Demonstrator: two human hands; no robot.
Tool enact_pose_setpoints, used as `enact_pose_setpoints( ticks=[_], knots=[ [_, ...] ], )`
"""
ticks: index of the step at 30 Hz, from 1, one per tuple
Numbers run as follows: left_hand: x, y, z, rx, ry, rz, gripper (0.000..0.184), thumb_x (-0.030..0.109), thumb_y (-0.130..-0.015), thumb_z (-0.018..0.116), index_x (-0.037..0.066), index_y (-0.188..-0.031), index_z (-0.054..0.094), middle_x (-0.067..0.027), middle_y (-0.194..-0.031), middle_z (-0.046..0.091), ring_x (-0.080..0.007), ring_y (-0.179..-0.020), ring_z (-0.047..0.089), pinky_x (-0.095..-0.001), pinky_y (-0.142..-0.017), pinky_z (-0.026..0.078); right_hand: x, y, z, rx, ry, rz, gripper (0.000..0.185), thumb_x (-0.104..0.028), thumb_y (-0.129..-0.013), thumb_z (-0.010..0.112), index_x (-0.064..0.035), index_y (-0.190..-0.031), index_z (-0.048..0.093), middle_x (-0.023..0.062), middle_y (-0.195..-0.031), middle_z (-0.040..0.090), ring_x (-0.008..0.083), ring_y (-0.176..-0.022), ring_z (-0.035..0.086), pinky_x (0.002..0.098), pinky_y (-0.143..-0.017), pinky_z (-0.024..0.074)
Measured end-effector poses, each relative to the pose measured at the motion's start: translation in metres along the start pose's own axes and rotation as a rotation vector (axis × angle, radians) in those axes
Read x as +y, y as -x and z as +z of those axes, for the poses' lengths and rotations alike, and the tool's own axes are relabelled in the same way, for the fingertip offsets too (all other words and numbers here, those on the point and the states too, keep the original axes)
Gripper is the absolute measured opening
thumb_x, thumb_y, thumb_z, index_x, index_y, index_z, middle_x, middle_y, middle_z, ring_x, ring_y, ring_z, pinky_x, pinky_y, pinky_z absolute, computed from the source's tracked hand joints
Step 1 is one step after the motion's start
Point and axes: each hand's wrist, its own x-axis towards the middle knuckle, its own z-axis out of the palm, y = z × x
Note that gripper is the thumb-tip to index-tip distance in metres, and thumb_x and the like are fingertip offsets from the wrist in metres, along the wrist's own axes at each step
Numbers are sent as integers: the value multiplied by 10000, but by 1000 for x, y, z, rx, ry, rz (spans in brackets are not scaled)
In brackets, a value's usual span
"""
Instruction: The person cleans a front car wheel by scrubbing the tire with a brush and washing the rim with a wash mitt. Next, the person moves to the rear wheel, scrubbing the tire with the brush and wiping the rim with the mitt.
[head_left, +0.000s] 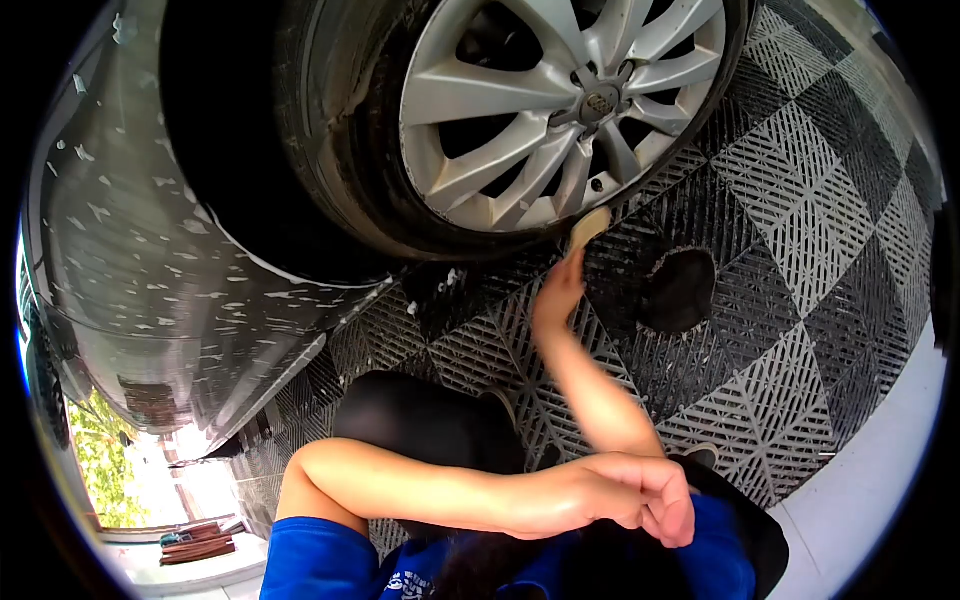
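Observation:
My right hand [560, 290] reaches forward, closed around a small tan, brush-like tool [590, 228]. Motion blurs that arm, and the tool's exact kind is unclear. Its tan end is at the lower edge of the car tire [500, 243], close under the silver alloy wheel [585, 110]. Across the front of my body lies my left forearm, passing over the right one. My left hand [620, 500] is closed with its fingers curled, and nothing shows in it. It hangs in the air, apart from the wheel.
White spots of foam or water dot the dark car body [130, 220] at left. A dark rounded object with a pale edge [682, 290] lies on the black and grey grid floor tiles [770, 390]. My knee [430, 415] is bent below the tire. Reddish-brown stacked items [197, 542] are at lower left.

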Motion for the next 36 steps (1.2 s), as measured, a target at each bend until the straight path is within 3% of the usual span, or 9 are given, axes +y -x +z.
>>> enact_pose_setpoints(
  ticks=[4,8,13,17,19,25,28,33,36],
  knots=[
    [-6,13,-2,129,-34,10,143,20,-815,445,34,-902,557,-97,-1062,563,-176,-1069,509,-292,-931,351,-19,-127,-46,39,298,-197,440,-41,-939,489,-32,-1374,425,-15,-707,432,97,-636,390,257,-548,361],
    [-10,15,-3,168,-18,19,145,24,-833,431,46,-892,561,-84,-1056,566,-154,-1043,509,-272,-896,356,12,-94,-43,-14,276,-376,455,-59,-958,471,-50,-1408,404,-38,-737,461,81,-616,397,260,-539,383],
    [-7,3,-1,160,1,-12,145,24,-833,433,49,-898,560,-81,-1060,570,-138,-1021,501,-258,-876,356,-50,115,13,-298,-266,358,506,-202,-998,451,-180,-1480,297,-57,-621,405,41,-426,332,213,-354,323],
    [-5,4,1,143,29,-18,152,16,-822,431,49,-894,560,-75,-1045,581,-134,-1011,508,-248,-865,359,4,71,0,-139,-739,593,459,-249,-992,440,-192,-1442,377,-96,-603,362,40,-441,335,205,-356,249],
    [-5,7,0,178,36,-33,152,12,-819,430,49,-888,560,-73,-1038,587,-134,-1011,512,-249,-863,362,40,7,-26,-61,-551,352,391,-240,-984,463,-144,-1361,501,-105,-592,319,42,-457,323,210,-396,265],
    [-9,18,-5,267,56,-9,145,8,-818,432,56,-866,560,-63,-1015,598,-128,-1000,516,-242,-830,362,26,-30,-79,-296,203,-172,466,-62,-981,464,-84,-1437,370,-76,-808,506,37,-603,321,187,-558,310],
    [-8,21,-6,285,54,17,145,3,-815,435,59,-864,559,-58,-1006,599,-125,-982,519,-241,-823,363,17,14,-74,-483,263,-26,451,-96,-983,480,-104,-1426,396,-75,-996,596,49,-638,339,190,-605,342],
    [-11,28,-3,281,51,14,139,6,-813,437,64,-856,556,-52,-995,601,-117,-956,518,-240,-806,360,8,0,-86,-608,581,-448,456,-101,-926,553,-191,-1370,500,107,-614,526,166,-481,435,275,-500,384],
    [-17,27,-2,282,57,5,121,12,-813,444,58,-847,550,-58,-980,602,-123,-950,523,-247,-818,374,-22,5,-73,-783,511,-573,462,-85,-885,582,-198,-1331,545,119,-627,550,246,-507,538,322,-499,435]
  ],
)
